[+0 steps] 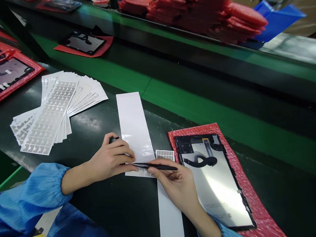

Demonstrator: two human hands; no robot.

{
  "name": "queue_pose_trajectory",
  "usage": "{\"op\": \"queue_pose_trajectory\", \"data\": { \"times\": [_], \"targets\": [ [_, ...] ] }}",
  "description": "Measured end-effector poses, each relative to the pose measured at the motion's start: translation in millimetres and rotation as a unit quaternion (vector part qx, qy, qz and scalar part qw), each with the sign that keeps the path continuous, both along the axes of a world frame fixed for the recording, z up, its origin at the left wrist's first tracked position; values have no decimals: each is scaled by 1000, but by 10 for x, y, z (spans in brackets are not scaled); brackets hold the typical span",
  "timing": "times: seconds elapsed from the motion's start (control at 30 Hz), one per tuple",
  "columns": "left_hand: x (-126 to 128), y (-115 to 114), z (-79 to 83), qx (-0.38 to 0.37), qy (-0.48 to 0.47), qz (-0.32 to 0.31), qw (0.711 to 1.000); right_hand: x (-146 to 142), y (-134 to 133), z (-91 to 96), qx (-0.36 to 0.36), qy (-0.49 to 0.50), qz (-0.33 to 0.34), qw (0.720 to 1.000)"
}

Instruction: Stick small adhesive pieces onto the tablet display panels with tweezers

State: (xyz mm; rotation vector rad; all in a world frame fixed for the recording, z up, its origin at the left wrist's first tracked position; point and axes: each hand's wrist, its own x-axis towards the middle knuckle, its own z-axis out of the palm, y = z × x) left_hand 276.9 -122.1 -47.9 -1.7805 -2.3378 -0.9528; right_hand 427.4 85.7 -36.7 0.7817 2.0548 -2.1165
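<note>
Fingers of the right hand (183, 185) pinch black tweezers (161, 166) while the left hand (111, 160), its grip unclear, bends over the white sheet (133, 121) on the counter (95, 123), likely light, flimsy, best held by its edges.

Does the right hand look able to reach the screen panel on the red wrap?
Probably yes: the right hand is close to the screen panel, whose face looks mostly uncovered, though that hand holds tweezers.
</note>
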Motion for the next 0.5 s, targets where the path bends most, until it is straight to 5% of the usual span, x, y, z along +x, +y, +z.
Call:
{"op": "queue_pose_trajectory", "data": {
  "times": [0.3,0.5],
  "targets": [
    [35,0,-1,1,12,2,1000,11,-28,-38,43,-18,7,999],
    [94,-19,16,-2,2,32,999,19,352,139,-87,-20,-44,995]
  ]
}}
